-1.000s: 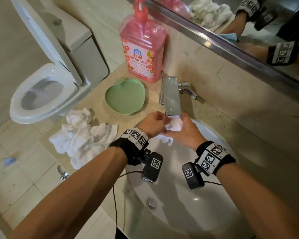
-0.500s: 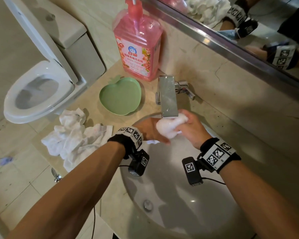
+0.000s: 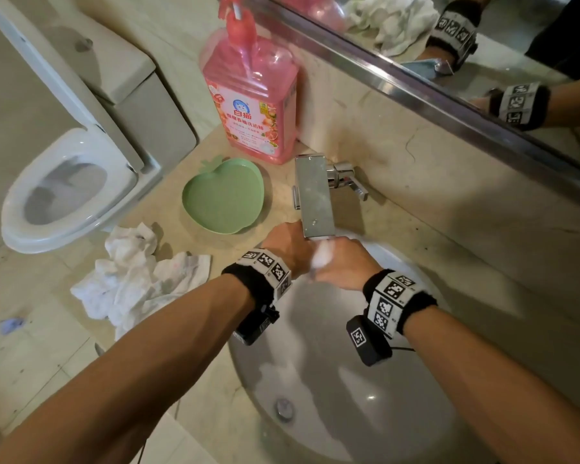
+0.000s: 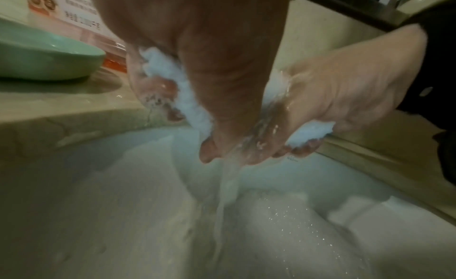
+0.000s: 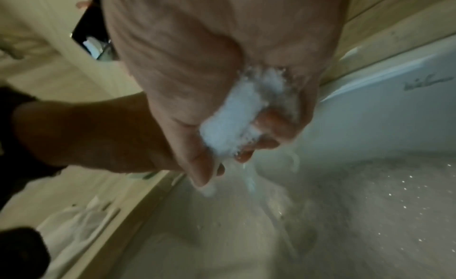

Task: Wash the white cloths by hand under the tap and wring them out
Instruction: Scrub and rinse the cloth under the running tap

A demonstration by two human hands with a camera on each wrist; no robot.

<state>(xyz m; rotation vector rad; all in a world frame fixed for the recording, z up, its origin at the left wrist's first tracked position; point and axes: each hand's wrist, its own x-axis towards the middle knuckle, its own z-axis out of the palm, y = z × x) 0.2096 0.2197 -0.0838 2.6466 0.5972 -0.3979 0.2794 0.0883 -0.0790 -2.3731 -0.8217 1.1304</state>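
A wet white cloth [image 3: 322, 256] is bunched between both hands just under the chrome tap [image 3: 313, 195], above the white sink [image 3: 399, 413]. My left hand [image 3: 290, 244] grips one end of the cloth [image 4: 182, 92], fingers curled round it. My right hand [image 3: 344, 262] grips the other end [image 5: 231, 123]. Water runs down from the cloth into the basin [image 4: 222, 195]. More white cloths [image 3: 138, 279] lie crumpled on the counter to the left of the sink.
A green apple-shaped dish [image 3: 225, 195] and a pink soap bottle [image 3: 252, 105] stand on the counter behind the cloth pile. A toilet [image 3: 64, 189] is at the left beyond the counter edge. A mirror [image 3: 482, 45] runs along the wall.
The hands have drawn closer together and squeezed the cloth tighter; less of it shows between them. The view has shifted slightly.
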